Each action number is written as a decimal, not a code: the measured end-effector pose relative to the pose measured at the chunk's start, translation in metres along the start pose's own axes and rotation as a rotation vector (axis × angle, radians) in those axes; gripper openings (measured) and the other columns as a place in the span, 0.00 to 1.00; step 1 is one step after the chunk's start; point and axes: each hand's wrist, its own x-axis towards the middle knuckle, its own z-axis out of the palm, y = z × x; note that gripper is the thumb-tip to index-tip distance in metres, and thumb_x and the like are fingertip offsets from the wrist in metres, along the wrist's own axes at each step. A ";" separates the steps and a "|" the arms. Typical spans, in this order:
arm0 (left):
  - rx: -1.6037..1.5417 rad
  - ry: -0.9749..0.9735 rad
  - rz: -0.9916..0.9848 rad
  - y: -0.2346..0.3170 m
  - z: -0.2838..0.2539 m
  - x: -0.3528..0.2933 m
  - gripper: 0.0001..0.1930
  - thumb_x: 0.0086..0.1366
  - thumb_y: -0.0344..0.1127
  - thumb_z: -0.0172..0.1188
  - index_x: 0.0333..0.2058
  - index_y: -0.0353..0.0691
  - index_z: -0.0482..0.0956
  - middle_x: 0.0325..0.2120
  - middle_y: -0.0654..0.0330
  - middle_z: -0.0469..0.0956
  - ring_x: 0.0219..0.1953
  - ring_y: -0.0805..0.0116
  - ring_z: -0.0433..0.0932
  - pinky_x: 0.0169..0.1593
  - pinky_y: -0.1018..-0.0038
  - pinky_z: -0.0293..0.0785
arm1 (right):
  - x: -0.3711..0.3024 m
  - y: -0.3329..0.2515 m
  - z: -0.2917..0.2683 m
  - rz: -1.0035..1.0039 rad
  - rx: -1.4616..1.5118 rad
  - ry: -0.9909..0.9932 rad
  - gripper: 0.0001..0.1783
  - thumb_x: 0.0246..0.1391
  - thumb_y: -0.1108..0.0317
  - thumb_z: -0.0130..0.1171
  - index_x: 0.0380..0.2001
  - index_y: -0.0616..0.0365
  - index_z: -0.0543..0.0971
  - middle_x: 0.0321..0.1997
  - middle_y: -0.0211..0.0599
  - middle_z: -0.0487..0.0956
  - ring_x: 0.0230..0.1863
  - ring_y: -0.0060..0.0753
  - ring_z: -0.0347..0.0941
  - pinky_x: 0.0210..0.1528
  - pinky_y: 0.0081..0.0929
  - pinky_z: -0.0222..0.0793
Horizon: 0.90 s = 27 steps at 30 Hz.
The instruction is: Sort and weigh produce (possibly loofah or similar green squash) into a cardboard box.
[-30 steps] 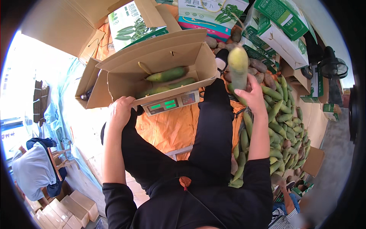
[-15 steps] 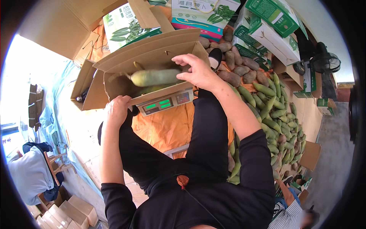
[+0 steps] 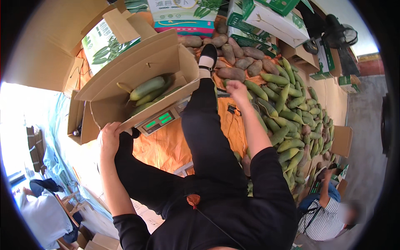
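Observation:
My left hand grips the near corner of an open cardboard box, its fingers over the edge. Inside the box lie a few long green radishes, partly hidden by the near wall. Under the box is a scale with green lit displays. My right hand hangs above the near left edge of a pile of green radishes. Its fingers look bunched but are blurred, and I see no radish clearly in them.
Reddish-brown tubers lie beyond my right foot on an orange sheet. Printed cartons stand at the back. A black fan is at far right. Another person is at lower right, near the pile.
My right hand has left the box and moved right to the radish pile. The radish that was blurred below it now lies in the box. My left hand stays on the box edge.

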 end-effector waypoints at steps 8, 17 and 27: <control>-0.013 -0.023 -0.028 0.015 -0.003 0.004 0.10 0.55 0.27 0.57 0.37 0.37 0.80 0.29 0.48 0.76 0.34 0.49 0.76 0.39 0.62 0.71 | -0.002 0.136 0.010 0.319 -0.301 -0.056 0.16 0.47 0.71 0.63 0.42 0.60 0.77 0.34 0.35 0.79 0.34 0.29 0.75 0.34 0.28 0.70; -0.041 -0.014 -0.127 0.012 -0.009 -0.004 0.09 0.55 0.27 0.58 0.36 0.35 0.80 0.28 0.48 0.75 0.34 0.49 0.76 0.40 0.62 0.71 | 0.021 0.139 0.061 0.280 -0.631 -0.079 0.33 0.43 0.61 0.69 0.51 0.63 0.70 0.51 0.54 0.74 0.54 0.50 0.70 0.53 0.38 0.68; -0.021 -0.031 -0.125 0.016 0.001 0.008 0.08 0.55 0.32 0.59 0.35 0.41 0.82 0.29 0.54 0.77 0.37 0.53 0.76 0.43 0.62 0.71 | 0.060 0.229 0.069 0.484 0.336 -0.074 0.27 0.64 0.53 0.29 0.51 0.60 0.70 0.42 0.44 0.75 0.43 0.40 0.73 0.43 0.34 0.70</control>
